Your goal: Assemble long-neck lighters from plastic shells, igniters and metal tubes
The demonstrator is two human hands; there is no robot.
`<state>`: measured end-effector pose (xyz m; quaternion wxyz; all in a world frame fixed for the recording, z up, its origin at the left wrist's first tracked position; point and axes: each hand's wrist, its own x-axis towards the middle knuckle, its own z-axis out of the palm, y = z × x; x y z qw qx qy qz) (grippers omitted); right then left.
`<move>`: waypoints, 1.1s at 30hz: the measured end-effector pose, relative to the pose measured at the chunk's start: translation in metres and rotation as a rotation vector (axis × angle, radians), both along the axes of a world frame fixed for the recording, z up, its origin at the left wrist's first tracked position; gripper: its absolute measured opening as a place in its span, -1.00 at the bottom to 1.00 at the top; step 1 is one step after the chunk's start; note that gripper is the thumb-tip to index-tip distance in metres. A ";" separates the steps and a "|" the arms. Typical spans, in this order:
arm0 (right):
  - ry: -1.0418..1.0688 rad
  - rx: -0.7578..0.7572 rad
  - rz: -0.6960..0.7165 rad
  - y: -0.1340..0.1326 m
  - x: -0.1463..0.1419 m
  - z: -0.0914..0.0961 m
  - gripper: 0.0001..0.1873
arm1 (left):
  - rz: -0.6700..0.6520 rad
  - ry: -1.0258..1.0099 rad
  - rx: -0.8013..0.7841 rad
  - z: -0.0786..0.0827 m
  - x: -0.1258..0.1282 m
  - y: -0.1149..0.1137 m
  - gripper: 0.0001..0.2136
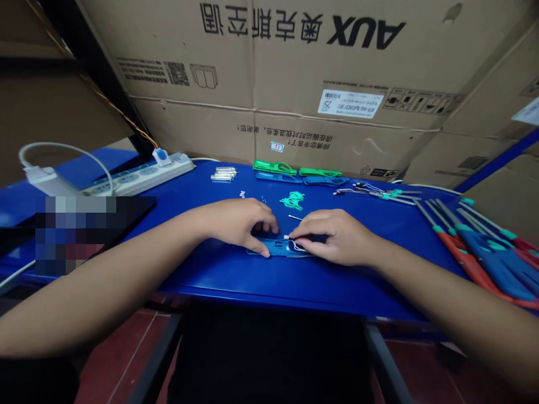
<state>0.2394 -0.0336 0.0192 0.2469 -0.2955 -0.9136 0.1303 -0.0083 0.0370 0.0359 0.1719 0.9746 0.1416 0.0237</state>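
A blue plastic lighter casing half [275, 246] lies on the blue table in front of me, its hollow side up. My left hand [246, 224] rests at its left end, the thumb pressing on it and the fingers curled behind. My right hand [332, 237] is over the right end, thumb and forefinger pinching a small black igniter part [288, 237] with a white tip. Thin white wires [296, 247] loop from under those fingers above the casing. Behind the right hand lies a thin metal rod [295, 217]. The right end of the casing is partly hidden.
Green clips [292, 200], silvery cylinders [224, 174], and green casings [273, 167] lie farther back. Wired metal tubes [379, 192] and long lighters with blue and red handles [484, 252] lie right. A power strip [143, 174] stands left; a cardboard wall [236, 73] closes the back.
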 end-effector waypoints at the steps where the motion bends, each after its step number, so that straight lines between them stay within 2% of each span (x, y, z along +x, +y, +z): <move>1: -0.003 0.007 0.005 0.001 -0.001 -0.001 -0.82 | 0.001 0.013 -0.017 -0.001 0.000 0.002 -0.62; 5: -0.025 0.054 0.030 0.006 -0.004 -0.010 -0.81 | -0.009 0.029 -0.059 -0.005 0.002 0.002 -0.67; 10: -0.074 0.134 0.031 0.009 -0.005 -0.018 -0.78 | -0.039 -0.012 -0.022 -0.005 0.004 -0.001 -0.68; 19: -0.107 0.174 0.054 0.011 -0.006 -0.023 -0.75 | -0.080 -0.031 0.018 -0.007 0.005 -0.002 -0.78; 25: -0.065 0.081 0.045 0.012 -0.005 -0.025 -0.78 | -0.082 -0.071 -0.043 -0.011 0.008 -0.001 -0.77; 30: -0.147 -0.009 0.041 0.006 -0.001 -0.014 -0.72 | 0.064 -0.163 -0.158 -0.023 0.015 0.001 -0.81; 33: -0.196 -0.078 0.054 0.003 0.004 -0.007 -0.68 | 0.131 -0.155 -0.259 -0.025 0.018 -0.001 -0.82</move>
